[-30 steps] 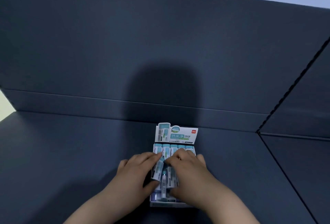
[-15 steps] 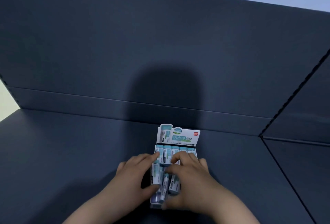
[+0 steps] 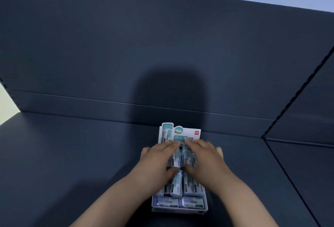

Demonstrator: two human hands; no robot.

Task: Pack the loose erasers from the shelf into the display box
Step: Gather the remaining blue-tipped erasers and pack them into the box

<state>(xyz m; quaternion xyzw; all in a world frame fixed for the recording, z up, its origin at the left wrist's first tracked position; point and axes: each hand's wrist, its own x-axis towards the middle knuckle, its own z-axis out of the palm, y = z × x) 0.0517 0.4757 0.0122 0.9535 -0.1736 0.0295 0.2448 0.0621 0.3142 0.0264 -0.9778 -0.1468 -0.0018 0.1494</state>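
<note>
A white and teal display box [image 3: 179, 209] lies on the dark shelf, its printed header card [image 3: 188, 133] standing at the far end. Teal-and-white wrapped erasers [image 3: 188, 187] fill it in rows, and one eraser [image 3: 176, 184] in the near row sits tilted above the others. My left hand [image 3: 155, 161] and right hand [image 3: 204, 158] lie side by side over the far rows. Their fingers stretch toward the header card and the thumbs nearly meet in the middle. Both hands press on the erasers beneath them. The hands are motion-blurred and hide most of the far rows.
The dark blue shelf floor [image 3: 72, 163] spreads left and right of the box. A tall back panel [image 3: 162, 54] rises behind it. A seam [image 3: 282, 163] at the right divides this shelf from the neighbouring section.
Both hands slid from the near and middle rows toward the header card, uncovering the near rows. The fingers went from curled round single erasers to lying stretched over the far rows.
</note>
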